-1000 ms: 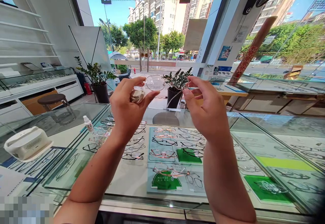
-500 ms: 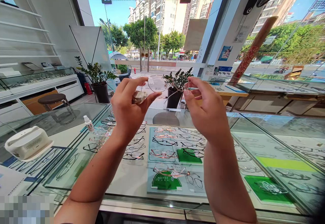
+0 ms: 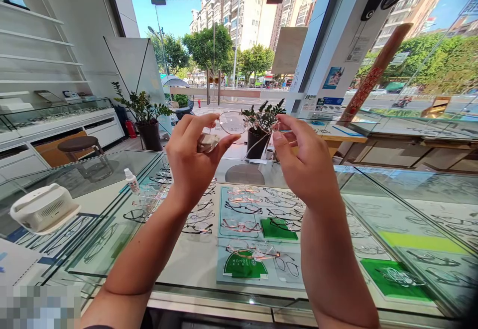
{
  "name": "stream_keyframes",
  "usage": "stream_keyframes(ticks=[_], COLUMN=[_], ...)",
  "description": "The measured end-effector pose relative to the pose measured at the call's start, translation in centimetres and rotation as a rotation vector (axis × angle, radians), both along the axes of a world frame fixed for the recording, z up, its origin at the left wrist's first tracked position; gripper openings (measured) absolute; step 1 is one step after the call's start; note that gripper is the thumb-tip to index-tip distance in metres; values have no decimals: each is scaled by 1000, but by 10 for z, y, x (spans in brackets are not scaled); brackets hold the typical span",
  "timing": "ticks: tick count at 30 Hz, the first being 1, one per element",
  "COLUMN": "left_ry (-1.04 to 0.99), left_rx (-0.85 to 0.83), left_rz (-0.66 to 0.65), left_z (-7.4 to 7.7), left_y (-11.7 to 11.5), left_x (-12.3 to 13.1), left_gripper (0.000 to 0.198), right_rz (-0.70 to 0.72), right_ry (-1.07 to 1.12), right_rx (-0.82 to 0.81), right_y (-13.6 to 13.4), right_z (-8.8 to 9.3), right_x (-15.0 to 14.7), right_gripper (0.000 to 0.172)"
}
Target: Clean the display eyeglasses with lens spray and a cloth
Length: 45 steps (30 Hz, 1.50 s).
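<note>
A pair of thin-rimmed eyeglasses (image 3: 233, 132) is held up above the glass counter, lenses facing the window. My left hand (image 3: 192, 157) pinches the left side of the frame between its fingers. Tucked in the same palm is a crumpled pale cloth (image 3: 207, 142). On the other side, my right hand (image 3: 302, 157) grips the right edge of the eyeglasses near the hinge. One temple hangs down between the hands. Below them, rows of eyeglass frames (image 3: 242, 225) lie in the display counter.
A white box-shaped device (image 3: 45, 208) stands at the left on the glass, with a small white spray bottle (image 3: 131, 180) beyond it. Glass counter panels (image 3: 396, 184) extend to the right. Potted plants (image 3: 149, 135), a round stool (image 3: 77, 144) and a large window lie farther off.
Both hands and the eyeglasses have stayed nearly in place, with a very slight shift right in view. The whole scene has shifted a little with the camera.
</note>
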<state>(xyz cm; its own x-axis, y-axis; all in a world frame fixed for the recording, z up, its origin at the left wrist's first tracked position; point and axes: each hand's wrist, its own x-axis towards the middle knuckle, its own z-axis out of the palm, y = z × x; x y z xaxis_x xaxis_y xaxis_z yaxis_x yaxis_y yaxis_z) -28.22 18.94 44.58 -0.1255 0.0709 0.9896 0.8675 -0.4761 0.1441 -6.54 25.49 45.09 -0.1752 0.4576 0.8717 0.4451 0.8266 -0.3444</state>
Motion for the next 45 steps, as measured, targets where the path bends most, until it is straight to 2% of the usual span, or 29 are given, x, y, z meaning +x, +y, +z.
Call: stream_keyframes(ticks=[17,23,26,31,39,45], left_ry=[-10,-157,-200,-205,-189,-163], left_rx=[2,-143,-208,-242,-196,-199], left_rz=[-46,-191,-219,-229,-225,-224], left_z=[0,3,2,2,0,1], left_y=[1,5,7,9,14,13], left_x=[-1,-12,-15,-17,-21,-23], left_gripper=[41,42,44,44,40,40], right_rz=[27,59,49,37,-4,18], right_ry=[34,113,117,129,96,84], right_rx=[9,121,137,146,128,126], right_y=[1,-3,-4,-5,-11,-10], right_z=[2,6,6,6,7,7], right_x=[-1,-4,-5,-6,-6,-6], right_gripper=[40,35,33,33,32,31])
